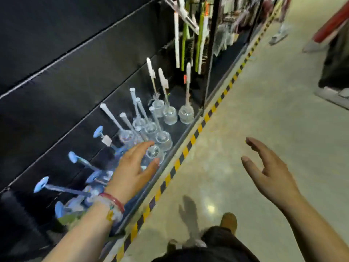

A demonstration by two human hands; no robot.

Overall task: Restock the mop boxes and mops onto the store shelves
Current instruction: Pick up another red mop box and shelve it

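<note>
Mop boxes are nowhere in view; the bottom shelf [171, 148] holds clear-based brushes [163, 139] instead. Over that shelf's near end the left hand [135, 168] hovers, fingers spread, holding nothing; the right hand [272, 172] hangs off its aisle side, fingers loosely apart, empty. Likely between loads: next comes fetching stock. Beyond the shelf, mops [186, 33] hang; striped tape [190, 142] edges the polished floor [264, 110].

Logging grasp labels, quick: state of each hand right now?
Left hand: open, fingers spread over the clear brush holders, gripping nothing.
Right hand: open, empty, above the floor.
</note>
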